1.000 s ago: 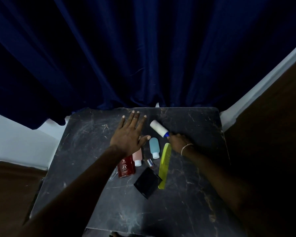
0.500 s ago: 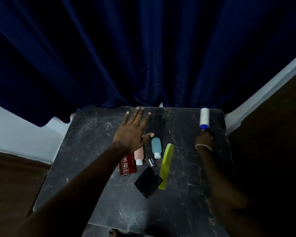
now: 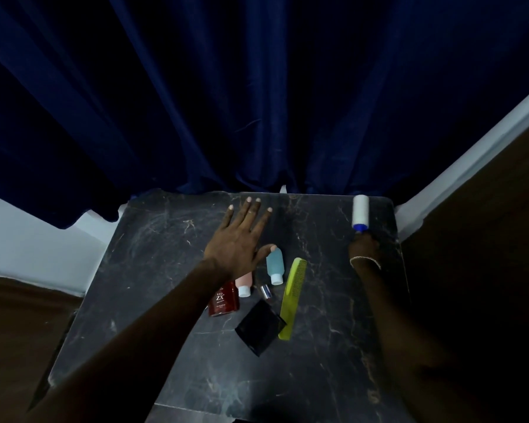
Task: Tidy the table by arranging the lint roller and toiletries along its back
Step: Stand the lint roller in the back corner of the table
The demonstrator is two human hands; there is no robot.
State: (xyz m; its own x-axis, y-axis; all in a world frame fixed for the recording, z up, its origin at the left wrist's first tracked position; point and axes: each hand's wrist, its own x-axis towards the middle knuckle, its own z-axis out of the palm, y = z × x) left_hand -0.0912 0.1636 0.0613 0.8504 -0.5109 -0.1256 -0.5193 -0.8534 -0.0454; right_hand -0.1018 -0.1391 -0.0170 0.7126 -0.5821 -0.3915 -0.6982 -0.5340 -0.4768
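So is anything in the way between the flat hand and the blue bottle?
No. The left hand lies flat on the table, its thumb tip right at the blue bottle. Nothing sits between them.

three bottles point(image 3: 275, 265), one comb point(image 3: 292, 298), one lint roller point(image 3: 360, 213)

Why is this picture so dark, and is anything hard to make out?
Head view: dim light overall; the right hand and forearm fade into shadow, while the white lint roller and green comb stand out. The wide lens bows the table edges. The black case nearly merges with the dark marble.
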